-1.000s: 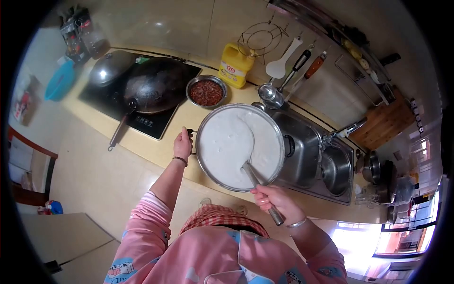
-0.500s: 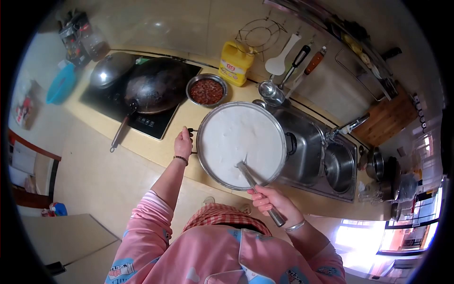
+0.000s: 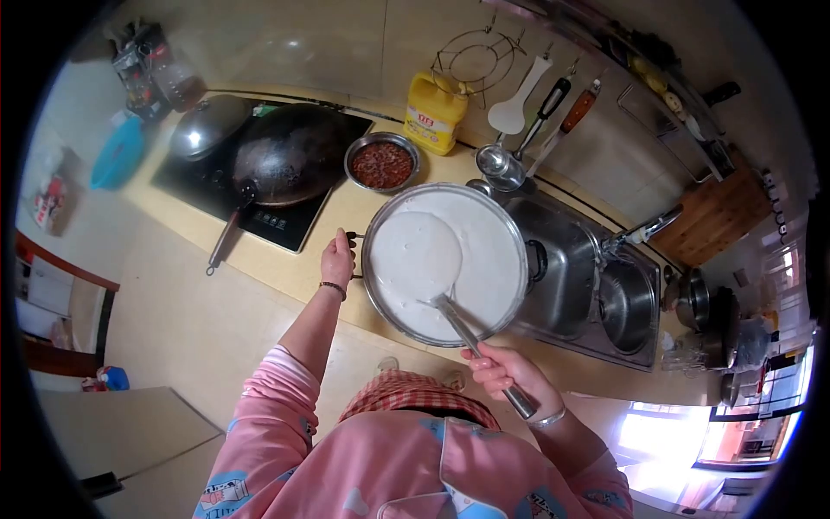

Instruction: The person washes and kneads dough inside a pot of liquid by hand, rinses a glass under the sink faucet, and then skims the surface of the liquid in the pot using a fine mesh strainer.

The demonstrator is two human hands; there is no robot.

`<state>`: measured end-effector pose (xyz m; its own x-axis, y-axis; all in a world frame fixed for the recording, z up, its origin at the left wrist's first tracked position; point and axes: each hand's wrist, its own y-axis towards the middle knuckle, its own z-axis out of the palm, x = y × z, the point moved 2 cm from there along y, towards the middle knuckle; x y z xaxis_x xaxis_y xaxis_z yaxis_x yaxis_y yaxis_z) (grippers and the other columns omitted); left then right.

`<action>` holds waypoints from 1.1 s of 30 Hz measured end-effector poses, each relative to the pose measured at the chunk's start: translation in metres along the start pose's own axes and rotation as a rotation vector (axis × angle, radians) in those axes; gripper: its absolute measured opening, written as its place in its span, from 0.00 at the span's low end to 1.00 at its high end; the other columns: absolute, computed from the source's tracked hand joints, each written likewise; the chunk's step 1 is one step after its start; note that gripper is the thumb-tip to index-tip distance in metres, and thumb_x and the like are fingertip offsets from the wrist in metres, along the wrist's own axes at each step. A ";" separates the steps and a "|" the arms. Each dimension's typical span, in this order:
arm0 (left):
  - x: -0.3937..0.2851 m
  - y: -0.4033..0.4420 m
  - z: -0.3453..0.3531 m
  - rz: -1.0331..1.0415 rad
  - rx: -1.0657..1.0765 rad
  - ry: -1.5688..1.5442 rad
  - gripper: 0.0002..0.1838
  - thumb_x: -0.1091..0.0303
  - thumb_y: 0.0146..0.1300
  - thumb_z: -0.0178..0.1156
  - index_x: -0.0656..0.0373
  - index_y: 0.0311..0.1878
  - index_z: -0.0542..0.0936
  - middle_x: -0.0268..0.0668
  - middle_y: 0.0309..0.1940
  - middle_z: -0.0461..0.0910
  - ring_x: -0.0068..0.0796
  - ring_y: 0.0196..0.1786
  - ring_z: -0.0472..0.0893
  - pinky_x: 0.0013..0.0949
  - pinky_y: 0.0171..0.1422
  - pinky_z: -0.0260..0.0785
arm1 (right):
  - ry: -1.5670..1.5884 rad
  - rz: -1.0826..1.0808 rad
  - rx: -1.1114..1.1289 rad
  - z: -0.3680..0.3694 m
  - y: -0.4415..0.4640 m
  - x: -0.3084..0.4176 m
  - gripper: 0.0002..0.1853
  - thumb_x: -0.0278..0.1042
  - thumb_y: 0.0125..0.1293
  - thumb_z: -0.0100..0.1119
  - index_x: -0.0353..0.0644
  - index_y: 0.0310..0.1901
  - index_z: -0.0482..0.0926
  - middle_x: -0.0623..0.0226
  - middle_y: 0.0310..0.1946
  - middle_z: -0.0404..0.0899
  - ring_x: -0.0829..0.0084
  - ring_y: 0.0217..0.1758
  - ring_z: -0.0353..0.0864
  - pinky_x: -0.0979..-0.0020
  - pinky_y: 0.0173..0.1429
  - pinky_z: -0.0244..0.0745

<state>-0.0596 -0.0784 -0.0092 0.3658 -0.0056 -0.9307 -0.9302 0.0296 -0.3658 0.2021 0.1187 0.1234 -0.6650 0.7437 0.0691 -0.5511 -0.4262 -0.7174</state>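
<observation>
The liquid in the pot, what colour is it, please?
The liquid is milky white, shown in the head view.

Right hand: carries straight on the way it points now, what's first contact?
Past the metal-handled utensil it grips, the right hand would likely meet the steel pot's near rim. Height is unclear here: if higher, it could clear the rim, over the white liquid.

Round silver metal pot (image 3: 406,332) of creamy-white liquid (image 3: 491,251), boxy yellow plastic jug (image 3: 435,111) beyond the pot, red-and-white checked cloth (image 3: 415,391) below the pot
</observation>
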 end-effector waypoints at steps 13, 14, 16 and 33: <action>0.001 0.002 0.001 0.019 -0.033 0.059 0.25 0.43 0.63 0.42 0.58 0.28 0.71 0.26 0.12 0.63 0.17 0.12 0.63 0.23 0.15 0.53 | -0.062 -0.051 -0.021 0.000 -0.033 -0.004 0.14 0.41 0.69 0.37 0.39 0.43 0.67 0.81 0.19 0.56 0.91 0.13 0.51 0.88 0.13 0.49; 0.001 0.002 0.000 0.019 -0.032 0.059 0.25 0.43 0.63 0.42 0.58 0.28 0.71 0.26 0.12 0.63 0.17 0.12 0.63 0.23 0.15 0.53 | -0.082 -0.052 -0.028 0.001 -0.035 -0.004 0.14 0.42 0.69 0.37 0.40 0.43 0.67 0.82 0.18 0.56 0.91 0.12 0.50 0.87 0.14 0.49; 0.000 0.001 0.001 0.024 -0.034 0.046 0.25 0.44 0.63 0.42 0.58 0.28 0.71 0.26 0.12 0.63 0.17 0.12 0.63 0.23 0.15 0.53 | -0.074 -0.078 -0.040 -0.001 -0.038 -0.005 0.14 0.41 0.69 0.38 0.39 0.44 0.66 0.81 0.19 0.57 0.91 0.13 0.51 0.87 0.14 0.50; 0.000 0.001 0.001 0.048 -0.047 0.049 0.25 0.45 0.63 0.44 0.60 0.28 0.74 0.28 0.12 0.65 0.17 0.13 0.64 0.22 0.16 0.55 | -0.012 -0.185 -0.057 -0.010 -0.060 -0.011 0.12 0.37 0.68 0.39 0.36 0.44 0.67 0.80 0.24 0.58 0.92 0.15 0.51 0.89 0.13 0.49</action>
<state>-0.0605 -0.0773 -0.0100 0.3196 -0.0539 -0.9460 -0.9475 -0.0164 -0.3192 0.2473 0.1407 0.1588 -0.5610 0.8004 0.2111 -0.6351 -0.2526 -0.7300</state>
